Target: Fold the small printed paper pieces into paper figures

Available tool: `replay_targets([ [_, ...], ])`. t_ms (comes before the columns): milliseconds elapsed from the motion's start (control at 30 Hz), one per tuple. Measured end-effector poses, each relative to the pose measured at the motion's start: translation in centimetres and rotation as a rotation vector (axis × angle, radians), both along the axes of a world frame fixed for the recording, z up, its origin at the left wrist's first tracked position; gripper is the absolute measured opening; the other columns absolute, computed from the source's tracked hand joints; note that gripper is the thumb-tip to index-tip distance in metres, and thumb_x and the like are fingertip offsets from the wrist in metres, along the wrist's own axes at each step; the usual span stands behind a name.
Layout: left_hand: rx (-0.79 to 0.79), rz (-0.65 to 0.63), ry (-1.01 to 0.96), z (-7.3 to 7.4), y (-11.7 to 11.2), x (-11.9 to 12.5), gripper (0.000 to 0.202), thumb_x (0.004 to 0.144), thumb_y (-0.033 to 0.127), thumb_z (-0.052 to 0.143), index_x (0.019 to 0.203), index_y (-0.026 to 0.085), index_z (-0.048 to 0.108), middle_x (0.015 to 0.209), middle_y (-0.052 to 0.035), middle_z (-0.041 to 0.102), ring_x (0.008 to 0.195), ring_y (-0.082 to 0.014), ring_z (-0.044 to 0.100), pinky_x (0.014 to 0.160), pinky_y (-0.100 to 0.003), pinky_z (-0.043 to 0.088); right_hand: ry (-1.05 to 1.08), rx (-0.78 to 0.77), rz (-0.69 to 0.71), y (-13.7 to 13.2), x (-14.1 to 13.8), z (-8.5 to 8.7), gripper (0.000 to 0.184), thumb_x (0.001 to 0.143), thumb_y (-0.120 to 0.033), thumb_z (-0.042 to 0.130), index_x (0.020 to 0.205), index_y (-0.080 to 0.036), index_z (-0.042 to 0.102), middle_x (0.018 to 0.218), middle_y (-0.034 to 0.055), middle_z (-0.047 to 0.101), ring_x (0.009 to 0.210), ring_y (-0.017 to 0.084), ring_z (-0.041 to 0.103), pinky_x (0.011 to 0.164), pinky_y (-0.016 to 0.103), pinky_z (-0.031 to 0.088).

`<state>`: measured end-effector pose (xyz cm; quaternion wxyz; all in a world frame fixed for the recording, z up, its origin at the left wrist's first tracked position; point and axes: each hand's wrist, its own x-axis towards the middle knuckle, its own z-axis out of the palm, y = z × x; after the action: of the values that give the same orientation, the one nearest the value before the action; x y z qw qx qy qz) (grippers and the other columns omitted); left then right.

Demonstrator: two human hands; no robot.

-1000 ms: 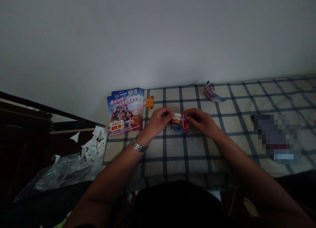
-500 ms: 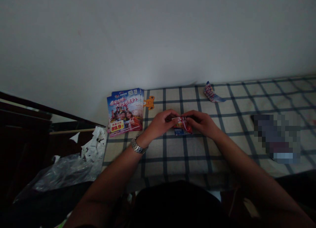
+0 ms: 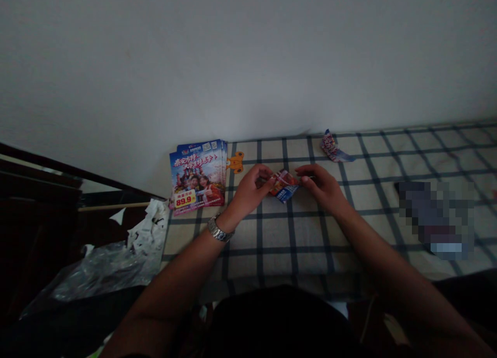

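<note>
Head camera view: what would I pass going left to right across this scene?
crumpled plastic bag, stack of printed leaflets, orange cutout, left hand, folded printed paper, right hand, pixelated object

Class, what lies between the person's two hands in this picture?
In the head view, a folded piece of printed paper lies there, gripped at one edge by the left hand, with the right hand at its other end.

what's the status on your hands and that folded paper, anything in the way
Left hand and right hand pinching folded printed paper between them. Flyer stack beside left hand, not in the way.
</note>
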<state>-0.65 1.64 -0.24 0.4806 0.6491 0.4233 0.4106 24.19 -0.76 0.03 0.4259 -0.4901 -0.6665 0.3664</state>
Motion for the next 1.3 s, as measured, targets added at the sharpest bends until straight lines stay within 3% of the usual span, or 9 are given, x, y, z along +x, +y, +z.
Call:
replay_targets([
  [200,-0.064,0.033,-0.034,-0.1,-0.1,-0.1,0.026,0.097,0.037,0.071,0.114,0.021,0.060,0.101,-0.0053,0.066,0.084,-0.0167,0.069,0.068,-0.028,0.062,-0.072,-0.001,0.032,-0.1,-0.2,-0.1,0.035,0.094,-0.052,0.073,0.117,-0.026,0.068,0.103,0.0067,0.071,0.090,0.023,0.069,0.077,0.037,0.057],
  [333,-0.010,0.043,0.009,-0.6,0.0,-0.2,0.024,0.097,0.035,0.070,0.114,0.021,0.061,0.100,-0.0049,0.066,0.087,-0.0168,0.069,0.070,-0.028,0.062,-0.079,-0.023,0.046,0.0,-0.4,-0.5,0.028,0.094,-0.047,0.072,0.112,-0.025,0.068,0.096,0.0055,0.073,0.083,0.022,0.069,0.073,0.037,0.056],
  [533,0.071,0.025,0.182,0.3,-0.5,-0.1,0.026,0.098,0.026,0.066,0.122,0.024,0.057,0.084,0.0024,0.063,0.070,-0.0124,0.066,0.063,-0.024,0.055,0.065,-0.128,0.075,0.0,-0.6,-0.7,0.022,0.096,-0.043,0.068,0.107,-0.025,0.066,0.097,0.0045,0.077,0.087,0.022,0.073,0.080,0.038,0.059],
  [700,0.253,0.022,0.423,1.0,-0.9,0.0,0.036,0.097,0.019,0.066,0.130,0.026,0.057,0.089,0.0023,0.066,0.073,-0.0127,0.065,0.072,-0.027,0.056,0.059,-0.128,0.061,0.0,-0.6,-0.6,0.021,0.095,-0.041,0.069,0.106,-0.024,0.065,0.096,0.0049,0.077,0.086,0.021,0.074,0.080,0.037,0.059],
  [833,0.423,0.047,0.524,0.8,-1.0,0.0,0.041,0.093,0.019,0.072,0.131,0.024,0.057,0.120,-0.0060,0.061,0.102,-0.0189,0.067,0.093,-0.036,0.059,-0.083,-0.085,0.049,0.1,-0.4,-0.5,0.020,0.096,-0.038,0.066,0.108,-0.023,0.067,0.091,0.0036,0.077,0.076,0.019,0.071,0.070,0.032,0.055],
  [900,0.511,0.008,0.532,0.8,-1.0,0.0,0.045,0.093,0.019,0.074,0.133,0.024,0.056,0.132,-0.0086,0.057,0.123,-0.0237,0.061,0.108,-0.042,0.054,-0.144,-0.063,0.051,0.1,-0.4,-0.4,0.019,0.096,-0.037,0.065,0.108,-0.022,0.068,0.088,0.0025,0.077,0.072,0.017,0.069,0.066,0.030,0.053],
  [967,0.573,-0.066,0.523,0.9,-1.0,0.1,0.043,0.093,0.020,0.075,0.131,0.023,0.056,0.135,-0.0087,0.056,0.131,-0.0250,0.056,0.113,-0.044,0.050,-0.177,-0.043,0.059,0.1,-0.3,-0.2,0.018,0.097,-0.035,0.064,0.107,-0.022,0.069,0.086,0.0020,0.076,0.070,0.017,0.068,0.065,0.029,0.051],
  [1100,0.616,-0.151,0.524,0.9,-0.9,0.3,0.027,0.098,0.024,0.070,0.123,0.023,0.058,0.129,-0.0067,0.061,0.121,-0.0226,0.061,0.106,-0.041,0.054,-0.212,-0.006,0.072,0.0,-0.3,-0.2,0.018,0.098,-0.035,0.062,0.108,-0.022,0.071,0.084,0.0012,0.076,0.069,0.016,0.068,0.064,0.027,0.051],
  [1300,0.628,-0.133,0.570,0.5,-0.8,0.5,0.025,0.096,0.026,0.073,0.118,0.021,0.061,0.119,-0.0057,0.065,0.109,-0.0226,0.064,0.095,-0.040,0.056,-0.277,0.035,0.034,0.0,-0.5,-0.3,0.022,0.098,-0.035,0.062,0.113,-0.022,0.071,0.082,0.0018,0.076,0.067,0.017,0.068,0.064,0.028,0.052],
])
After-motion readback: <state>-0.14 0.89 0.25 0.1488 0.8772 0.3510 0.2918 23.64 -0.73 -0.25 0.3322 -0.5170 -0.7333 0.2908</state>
